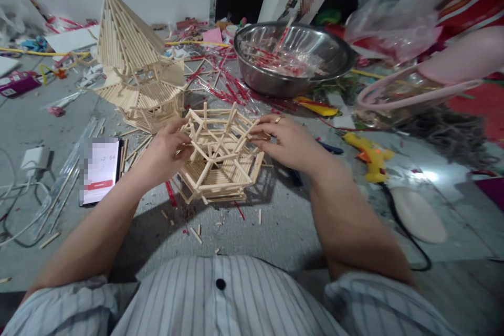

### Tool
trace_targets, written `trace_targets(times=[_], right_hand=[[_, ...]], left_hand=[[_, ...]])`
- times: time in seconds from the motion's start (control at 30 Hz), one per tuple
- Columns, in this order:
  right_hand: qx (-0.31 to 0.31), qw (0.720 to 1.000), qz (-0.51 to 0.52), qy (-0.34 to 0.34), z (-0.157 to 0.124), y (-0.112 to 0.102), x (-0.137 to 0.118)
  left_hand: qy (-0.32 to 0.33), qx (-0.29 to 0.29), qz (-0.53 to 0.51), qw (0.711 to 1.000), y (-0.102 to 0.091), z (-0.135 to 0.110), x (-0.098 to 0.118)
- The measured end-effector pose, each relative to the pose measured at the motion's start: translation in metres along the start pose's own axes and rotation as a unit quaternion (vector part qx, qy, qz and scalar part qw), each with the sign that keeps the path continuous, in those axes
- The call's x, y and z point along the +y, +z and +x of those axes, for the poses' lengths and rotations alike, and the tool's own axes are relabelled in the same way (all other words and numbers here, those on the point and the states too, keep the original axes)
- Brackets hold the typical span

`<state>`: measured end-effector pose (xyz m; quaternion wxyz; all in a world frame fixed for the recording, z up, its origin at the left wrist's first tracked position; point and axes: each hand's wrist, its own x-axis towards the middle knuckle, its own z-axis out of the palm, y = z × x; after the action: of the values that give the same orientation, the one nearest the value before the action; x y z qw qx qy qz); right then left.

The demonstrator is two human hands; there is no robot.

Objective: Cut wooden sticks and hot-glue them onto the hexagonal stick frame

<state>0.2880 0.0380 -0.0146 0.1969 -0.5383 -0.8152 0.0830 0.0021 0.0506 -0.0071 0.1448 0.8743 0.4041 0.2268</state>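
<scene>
A many-sided framework of thin wooden sticks [212, 160] stands on the table in front of me, with upright posts and spokes meeting near its middle. My left hand [163, 155] grips its left side, fingers curled at a post. On the opposite side, my right hand [289, 142], with a ring on one finger, has its fingertips closed on the frame's upper right edge. Behind my left hand rises a taller stick pavilion [139, 86] with a pointed roof. Short stick offcuts [196, 235] lie in front of the framework.
A steel bowl [271, 84] of red and clear wrappers stands behind. To the right lie a yellow glue gun [370, 157] with a black cord and dark-handled pliers [331, 148]. A lit phone [101, 170] and a white charger [36, 161] with cables are at left.
</scene>
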Motion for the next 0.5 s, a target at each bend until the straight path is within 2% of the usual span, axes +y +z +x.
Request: trace_targets(times=[0.07, 0.13, 0.23, 0.33, 0.5], right_hand=[[-0.03, 0.999, 0.013, 0.006, 0.003, 0.002, -0.001], [-0.027, 0.999, 0.018, 0.008, 0.003, -0.001, -0.005], [0.03, 0.999, 0.013, -0.004, -0.001, -0.007, -0.009], [0.099, 0.994, 0.013, -0.031, -0.007, -0.014, -0.011], [0.182, 0.981, 0.028, -0.066, -0.011, -0.019, -0.009]], left_hand=[[0.018, -0.003, -0.017, 1.0, 0.002, 0.001, -0.001], [0.033, -0.004, -0.02, 0.999, 0.002, 0.002, -0.002], [0.04, 0.013, -0.002, 0.999, 0.001, 0.001, 0.0], [0.044, 0.07, 0.025, 0.996, 0.001, -0.001, 0.002], [0.089, 0.158, 0.072, 0.981, 0.003, -0.003, 0.003]])
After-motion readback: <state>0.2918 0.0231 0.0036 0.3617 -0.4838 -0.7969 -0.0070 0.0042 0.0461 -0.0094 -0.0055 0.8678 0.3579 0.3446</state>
